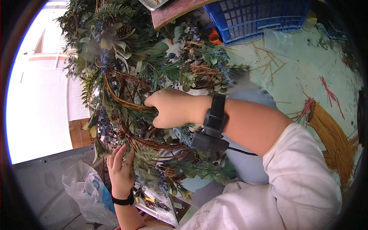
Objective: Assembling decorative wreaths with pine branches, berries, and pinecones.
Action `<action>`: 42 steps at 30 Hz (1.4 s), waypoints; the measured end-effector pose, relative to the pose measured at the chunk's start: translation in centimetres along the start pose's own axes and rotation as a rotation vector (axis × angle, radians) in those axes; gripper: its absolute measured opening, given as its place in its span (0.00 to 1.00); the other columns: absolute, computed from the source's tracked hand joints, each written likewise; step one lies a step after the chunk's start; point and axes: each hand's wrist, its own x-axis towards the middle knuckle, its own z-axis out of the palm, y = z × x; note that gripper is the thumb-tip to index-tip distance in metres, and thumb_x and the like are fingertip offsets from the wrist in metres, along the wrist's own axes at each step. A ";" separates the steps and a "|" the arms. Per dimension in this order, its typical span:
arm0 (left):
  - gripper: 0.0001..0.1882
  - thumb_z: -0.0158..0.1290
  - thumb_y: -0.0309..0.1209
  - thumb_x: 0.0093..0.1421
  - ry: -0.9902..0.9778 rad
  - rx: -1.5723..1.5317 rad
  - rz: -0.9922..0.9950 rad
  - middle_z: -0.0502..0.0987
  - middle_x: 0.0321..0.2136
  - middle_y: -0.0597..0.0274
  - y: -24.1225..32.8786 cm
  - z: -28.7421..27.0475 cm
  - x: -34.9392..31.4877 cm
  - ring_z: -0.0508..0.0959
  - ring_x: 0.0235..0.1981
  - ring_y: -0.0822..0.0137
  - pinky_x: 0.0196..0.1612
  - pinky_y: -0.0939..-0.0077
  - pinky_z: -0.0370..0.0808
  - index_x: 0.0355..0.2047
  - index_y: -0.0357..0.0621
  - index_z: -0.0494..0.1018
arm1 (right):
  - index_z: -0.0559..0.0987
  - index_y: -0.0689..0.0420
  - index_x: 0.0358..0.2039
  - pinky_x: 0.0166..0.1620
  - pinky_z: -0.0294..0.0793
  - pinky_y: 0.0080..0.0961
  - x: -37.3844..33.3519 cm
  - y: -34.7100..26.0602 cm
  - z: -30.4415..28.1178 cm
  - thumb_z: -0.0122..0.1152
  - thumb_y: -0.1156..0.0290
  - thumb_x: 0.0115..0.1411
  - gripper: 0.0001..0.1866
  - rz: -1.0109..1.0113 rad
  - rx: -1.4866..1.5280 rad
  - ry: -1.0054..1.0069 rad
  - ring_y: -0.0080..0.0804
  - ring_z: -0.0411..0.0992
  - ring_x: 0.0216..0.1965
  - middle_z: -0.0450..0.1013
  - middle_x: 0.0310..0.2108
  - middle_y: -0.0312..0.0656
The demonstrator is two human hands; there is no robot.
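A twig wreath of brown vines lies in front of me, dressed with green pine sprigs, pine cones, pale leaves and blue berry clusters. My right hand is closed around a bundle of its vines and green stems, near the middle of the view. Below the wreath's near left side, my left hand has its fingers stretched out and apart. Its fingertips reach the leaves at the wreath's edge; whether they press on them I cannot tell. Some foliage near the left hand is blurred.
More decorated wreaths pile up beyond. A blue plastic crate stands at the far right, near a board edge. Loose twigs litter the floor. A tied twig bundle lies right, a plastic bag at lower left.
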 end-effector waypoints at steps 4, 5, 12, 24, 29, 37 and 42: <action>0.19 0.49 0.18 0.44 0.116 -0.399 0.012 0.73 0.40 0.55 -2.2 1.3 0.0 0.67 0.48 0.54 0.50 0.63 0.64 0.40 0.39 0.71 | 0.75 0.64 0.29 0.38 0.70 0.39 -0.2 -0.4 -0.5 0.54 0.69 0.38 0.16 0.079 0.000 -0.075 0.51 0.72 0.34 0.72 0.29 0.55; 0.12 0.47 0.22 0.51 0.227 -0.736 -0.133 0.72 0.41 0.55 -3.0 2.1 -0.5 0.68 0.48 0.57 0.51 0.64 0.64 0.38 0.37 0.70 | 0.74 0.64 0.28 0.35 0.69 0.39 -0.2 -0.3 -0.3 0.55 0.69 0.38 0.16 0.045 0.020 -0.054 0.50 0.71 0.32 0.72 0.26 0.54; 0.05 0.51 0.25 0.51 0.195 -2.056 -0.648 0.68 0.27 0.63 -0.7 0.0 1.4 0.66 0.36 0.66 0.43 0.69 0.64 0.29 0.39 0.68 | 0.74 0.64 0.32 0.35 0.69 0.38 -0.2 -0.3 -0.3 0.56 0.68 0.39 0.18 0.009 0.018 -0.055 0.50 0.72 0.31 0.72 0.26 0.53; 0.10 0.45 0.29 0.60 0.067 -2.014 -0.789 0.71 0.33 0.63 -1.1 2.5 -0.6 0.72 0.38 0.63 0.44 0.71 0.69 0.43 0.45 0.67 | 0.73 0.65 0.31 0.36 0.69 0.39 -0.1 -0.3 -0.7 0.55 0.68 0.40 0.17 0.078 0.008 -0.097 0.51 0.71 0.33 0.72 0.27 0.54; 0.12 0.46 0.22 0.58 0.182 -0.904 -0.217 0.72 0.38 0.57 -0.2 3.3 -0.1 0.71 0.41 0.63 0.47 0.74 0.65 0.43 0.41 0.68 | 0.73 0.65 0.30 0.35 0.68 0.39 -0.1 0.1 -0.7 0.55 0.68 0.40 0.16 0.136 0.012 -0.068 0.50 0.71 0.31 0.71 0.26 0.53; 0.19 0.46 0.22 0.58 0.300 -1.260 -0.415 0.68 0.44 0.59 -0.9 4.8 -1.8 0.68 0.46 0.66 0.52 0.73 0.61 0.50 0.37 0.62 | 0.71 0.66 0.28 0.33 0.68 0.39 0.1 -0.3 -0.5 0.55 0.68 0.40 0.16 0.171 0.026 -0.107 0.49 0.71 0.30 0.71 0.24 0.53; 0.16 0.49 0.19 0.51 0.209 -0.645 -0.020 0.70 0.35 0.55 -0.3 2.0 1.8 0.69 0.39 0.58 0.45 0.70 0.64 0.42 0.38 0.67 | 0.72 0.66 0.31 0.35 0.68 0.38 0.1 0.1 -0.3 0.55 0.67 0.40 0.18 0.178 0.003 -0.085 0.49 0.71 0.32 0.71 0.27 0.53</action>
